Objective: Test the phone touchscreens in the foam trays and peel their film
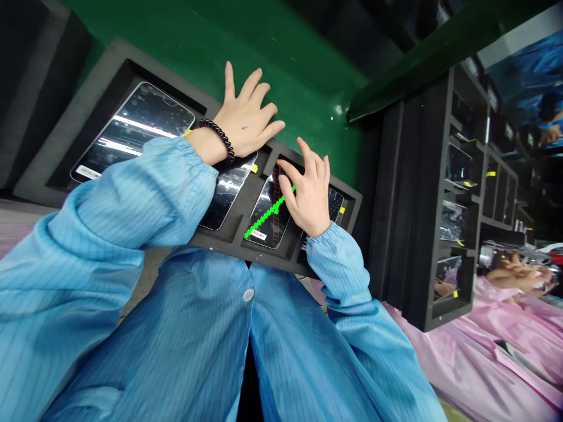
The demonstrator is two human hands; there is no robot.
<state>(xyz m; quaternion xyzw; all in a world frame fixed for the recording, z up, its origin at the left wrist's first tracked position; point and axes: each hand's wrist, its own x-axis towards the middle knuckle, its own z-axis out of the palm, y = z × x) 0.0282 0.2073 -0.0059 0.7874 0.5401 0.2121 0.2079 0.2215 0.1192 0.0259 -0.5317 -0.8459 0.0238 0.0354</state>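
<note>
A black foam tray (pixel 109 58) lies tilted on the green surface and holds several glossy phone glass panels in its slots. My left hand (pixel 246 114) rests flat on the tray's far edge with fingers spread, a black bead bracelet on its wrist. My right hand (pixel 310 190) hovers with bent fingers over a panel (pixel 268 214) that carries a green diagonal line and a red grid. Its fingertips touch that panel's upper edge. The panel at the far left (pixel 132 132) shows bright reflections and a white label.
A tall black foam rack (pixel 404 223) with more panels in its slots stands at the right. Behind it another person's hands (pixel 514 272) and a pink sleeve (pixel 484 351) show. A dark green ledge (pixel 440 53) runs above the rack.
</note>
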